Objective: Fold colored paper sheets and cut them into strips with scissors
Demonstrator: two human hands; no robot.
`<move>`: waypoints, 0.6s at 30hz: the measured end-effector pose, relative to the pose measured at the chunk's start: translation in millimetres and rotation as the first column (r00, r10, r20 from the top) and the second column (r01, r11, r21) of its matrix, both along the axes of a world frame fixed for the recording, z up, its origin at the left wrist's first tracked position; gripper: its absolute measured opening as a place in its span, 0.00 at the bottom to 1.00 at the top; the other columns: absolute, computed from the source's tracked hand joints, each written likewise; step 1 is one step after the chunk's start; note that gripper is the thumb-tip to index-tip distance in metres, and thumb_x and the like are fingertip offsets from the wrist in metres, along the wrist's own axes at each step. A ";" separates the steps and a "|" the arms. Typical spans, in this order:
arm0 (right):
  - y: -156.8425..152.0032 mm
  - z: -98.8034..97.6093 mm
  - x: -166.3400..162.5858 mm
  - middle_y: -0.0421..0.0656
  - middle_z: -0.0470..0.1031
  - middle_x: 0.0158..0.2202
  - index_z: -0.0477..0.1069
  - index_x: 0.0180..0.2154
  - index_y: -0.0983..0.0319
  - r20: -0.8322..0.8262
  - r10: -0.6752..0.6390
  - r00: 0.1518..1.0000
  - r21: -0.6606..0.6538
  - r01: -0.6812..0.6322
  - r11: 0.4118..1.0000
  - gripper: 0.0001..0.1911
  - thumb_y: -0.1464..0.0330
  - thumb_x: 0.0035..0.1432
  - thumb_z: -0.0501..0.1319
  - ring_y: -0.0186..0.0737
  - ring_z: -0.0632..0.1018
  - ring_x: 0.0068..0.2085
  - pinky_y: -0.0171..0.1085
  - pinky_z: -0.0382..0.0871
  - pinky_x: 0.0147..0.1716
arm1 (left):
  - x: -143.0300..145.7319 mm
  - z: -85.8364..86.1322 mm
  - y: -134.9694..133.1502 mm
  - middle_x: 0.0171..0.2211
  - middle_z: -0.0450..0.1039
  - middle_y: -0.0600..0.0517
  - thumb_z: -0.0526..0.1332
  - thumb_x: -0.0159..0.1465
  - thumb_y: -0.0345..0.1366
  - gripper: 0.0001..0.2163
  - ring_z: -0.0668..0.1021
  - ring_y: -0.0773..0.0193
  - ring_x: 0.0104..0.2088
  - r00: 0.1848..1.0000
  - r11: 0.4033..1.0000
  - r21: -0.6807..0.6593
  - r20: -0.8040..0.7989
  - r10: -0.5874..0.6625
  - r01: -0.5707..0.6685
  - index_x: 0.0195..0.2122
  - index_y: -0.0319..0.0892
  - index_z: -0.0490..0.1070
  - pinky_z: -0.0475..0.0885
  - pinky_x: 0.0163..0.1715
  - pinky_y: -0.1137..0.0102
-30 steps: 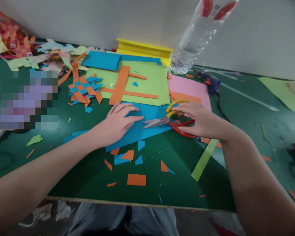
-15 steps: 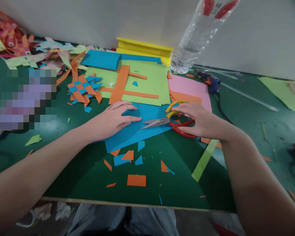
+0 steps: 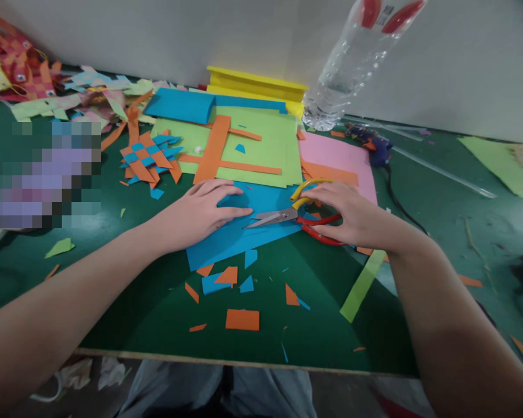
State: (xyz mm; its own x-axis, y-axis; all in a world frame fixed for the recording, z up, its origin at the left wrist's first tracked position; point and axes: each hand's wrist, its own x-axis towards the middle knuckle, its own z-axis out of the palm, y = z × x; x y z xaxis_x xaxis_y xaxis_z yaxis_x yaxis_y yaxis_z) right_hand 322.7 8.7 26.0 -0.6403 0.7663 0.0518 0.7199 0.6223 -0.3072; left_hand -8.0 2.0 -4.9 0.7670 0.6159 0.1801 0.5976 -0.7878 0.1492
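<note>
My left hand (image 3: 200, 212) lies flat with fingers stretched out on a blue paper sheet (image 3: 239, 235) on the green table (image 3: 157, 313). My right hand (image 3: 348, 215) rests on the yellow and red handles of a pair of scissors (image 3: 298, 213), fingers curled over them. The closed blades point left over the blue sheet, toward my left fingertips. Behind the hands lies a light green sheet (image 3: 261, 145) with orange strips (image 3: 212, 150) on it.
A woven orange-and-blue piece (image 3: 148, 157) lies left of the green sheet. Pink paper (image 3: 331, 157), a glue gun (image 3: 370, 142), a clear plastic bottle (image 3: 348, 64) and a yellow box (image 3: 255, 87) stand behind. Paper scraps (image 3: 242, 319) litter the table's near edge. A green strip (image 3: 361, 284) lies right.
My right hand and the scissors have shifted slightly left. My left hand stays pressed on the blue sheet.
</note>
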 end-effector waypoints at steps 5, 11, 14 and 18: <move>-0.9 4.4 0.1 0.48 0.74 0.53 0.70 0.55 0.54 0.012 0.010 1.000 -0.021 -0.010 1.000 0.25 0.59 0.54 0.62 0.58 0.73 0.55 0.58 0.64 0.52 | 0.6 -0.5 -1.4 0.61 0.63 0.47 0.48 0.74 0.37 0.17 0.61 0.51 0.64 1.000 0.999 0.028 0.010 0.026 -0.026 0.59 0.56 0.69 0.61 0.60 0.49; -3.5 4.1 -2.5 0.49 0.74 0.53 0.69 0.54 0.55 0.011 -0.002 1.000 -0.025 0.002 1.000 0.25 0.61 0.54 0.63 0.58 0.72 0.54 0.57 0.63 0.52 | -0.2 -1.0 -1.3 0.62 0.62 0.46 0.48 0.74 0.36 0.18 0.60 0.50 0.65 1.000 1.000 0.018 -0.007 0.019 -0.019 0.60 0.56 0.67 0.61 0.59 0.48; -5.8 3.0 -5.7 0.49 0.73 0.54 0.69 0.53 0.55 -0.020 0.003 1.000 -0.019 -0.004 1.000 0.25 0.61 0.53 0.63 0.57 0.72 0.55 0.57 0.63 0.53 | -1.2 -2.0 -0.3 0.63 0.61 0.46 0.47 0.73 0.34 0.19 0.59 0.49 0.65 1.000 1.000 0.017 -0.005 0.005 -0.005 0.61 0.55 0.66 0.62 0.59 0.48; -7.3 3.6 -9.1 0.48 0.73 0.54 0.70 0.53 0.54 -0.026 0.023 0.999 -0.030 -0.024 0.999 0.23 0.60 0.54 0.62 0.58 0.72 0.55 0.57 0.63 0.53 | -1.5 -2.9 0.3 0.62 0.62 0.46 0.48 0.73 0.33 0.19 0.60 0.50 0.65 1.000 1.000 0.020 -0.010 -0.001 0.001 0.61 0.56 0.66 0.62 0.59 0.48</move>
State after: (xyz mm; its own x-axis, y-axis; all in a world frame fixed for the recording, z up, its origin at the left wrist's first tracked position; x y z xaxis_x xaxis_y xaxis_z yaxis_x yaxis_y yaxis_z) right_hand 313.5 1.3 29.6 -0.6572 0.7524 0.0454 0.6967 0.6293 -0.3444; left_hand -9.5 2.3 -7.7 0.7693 0.6116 0.1850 0.5982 -0.7911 0.1276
